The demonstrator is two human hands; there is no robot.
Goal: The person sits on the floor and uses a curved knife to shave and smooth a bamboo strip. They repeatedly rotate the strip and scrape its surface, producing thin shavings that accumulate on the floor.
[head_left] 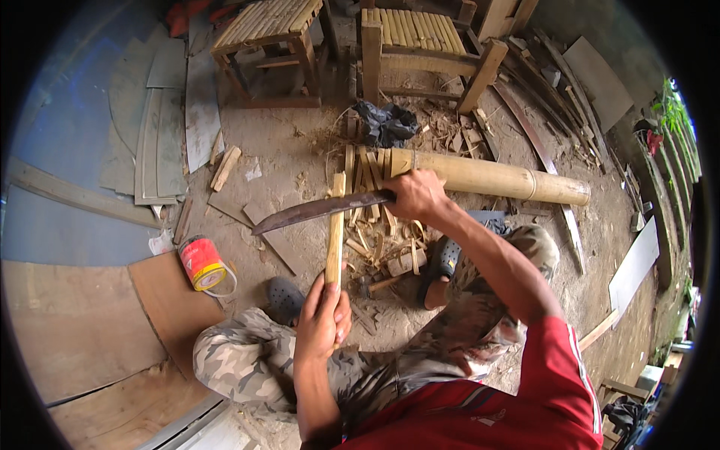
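Observation:
My left hand [322, 315] is closed round the lower part of a bamboo strip [335, 251], which stands up away from me. In my right hand [417, 193] is the handle of a machete [315, 211], its long dark blade pointing left. The blade lies across the upper part of the strip and appears to touch it. Just beyond my right hand a thick bamboo pole [495, 175] lies on the ground, stretching to the right. Split bamboo pieces and shavings [379, 236] are heaped below the blade, between my feet.
Two bamboo-slat seats, a stool [266, 30] and a chair [424, 34], stand at the far side. A black plastic bag [386, 124] lies before them. At left are a red and yellow bucket [202, 262] and boards [82, 322]. Scrap wood [551, 97] lines the right wall.

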